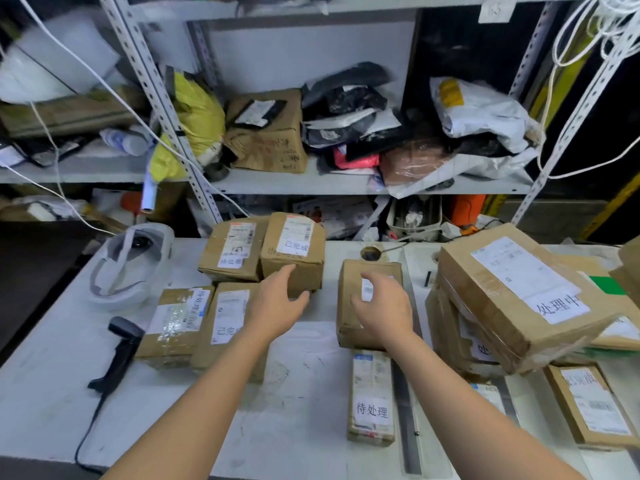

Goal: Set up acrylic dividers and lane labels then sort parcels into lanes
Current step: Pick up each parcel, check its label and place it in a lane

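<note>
Left hand [277, 303] spread, fingertips at a far parcel [308, 268] (labelled 已完成). Right hand [384, 306] loosely curled over the centre parcel [377, 268]; can't tell if it grips.

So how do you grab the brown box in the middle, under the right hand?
From above, across its narrow width, thumb on its left side, fingers on its right. The middle box lies flat with bare table on its left and a gap before the big stack. The long parcel crowds its near end, so probably skip that.
</note>
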Tool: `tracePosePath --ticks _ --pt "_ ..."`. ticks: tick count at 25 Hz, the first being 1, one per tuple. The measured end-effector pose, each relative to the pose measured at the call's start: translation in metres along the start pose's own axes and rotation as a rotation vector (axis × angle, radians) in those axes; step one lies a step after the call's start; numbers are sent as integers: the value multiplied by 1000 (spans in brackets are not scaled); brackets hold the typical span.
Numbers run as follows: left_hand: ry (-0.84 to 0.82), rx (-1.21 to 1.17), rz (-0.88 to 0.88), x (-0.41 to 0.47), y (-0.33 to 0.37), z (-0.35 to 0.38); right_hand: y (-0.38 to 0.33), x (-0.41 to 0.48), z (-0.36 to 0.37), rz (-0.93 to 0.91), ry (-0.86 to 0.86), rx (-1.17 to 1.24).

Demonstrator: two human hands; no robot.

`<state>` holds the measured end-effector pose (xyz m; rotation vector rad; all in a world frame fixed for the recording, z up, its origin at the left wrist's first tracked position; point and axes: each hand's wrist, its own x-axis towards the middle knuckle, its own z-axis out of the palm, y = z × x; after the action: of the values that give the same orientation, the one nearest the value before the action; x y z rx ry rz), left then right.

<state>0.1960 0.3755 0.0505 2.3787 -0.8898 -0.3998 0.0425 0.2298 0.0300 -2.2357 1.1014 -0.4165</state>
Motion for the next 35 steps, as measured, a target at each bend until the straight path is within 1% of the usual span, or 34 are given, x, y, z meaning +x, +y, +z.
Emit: tracePosePath --ticks 3,5,8,11,13,15,17,19,23,27,30,35 --pt "56 320 87 15 -5 -37 -28 20 0 -129 -39 -181" --pt "68 432 123 34 -13 -55 -45 38 5 -162 -69 -258" --pt "76 513 181 72 -31 -66 -62 63 17 -165 -106 -320" --pt "25 497 180 110 -47 -64 -73 88 37 -104 -145 -316" --pt "-27 411 152 129 -56 -57 -74 105 54 -36 -172 -265" --pt "-103 262 95 148 -69 -47 -74 120 69 70 -192 -159" --pt "-186 45 28 158 -79 -35 -71 127 79 203 -205 -32" --pt "-226 -165 -26 162 -86 -24 -69 131 87 276 -227 52" --pt "-193 -376 -98 161 -94 -16 -69 134 93 310 -200 190" --pt "-205 -533 -155 157 -94 -18 -82 125 90 315 -156 245" --pt "-195 -613 -149 147 -88 -26 -91 112 83 302 -123 295" --pt "-108 -684 -92 120 -65 -51 -105 92 54 243 -59 343"
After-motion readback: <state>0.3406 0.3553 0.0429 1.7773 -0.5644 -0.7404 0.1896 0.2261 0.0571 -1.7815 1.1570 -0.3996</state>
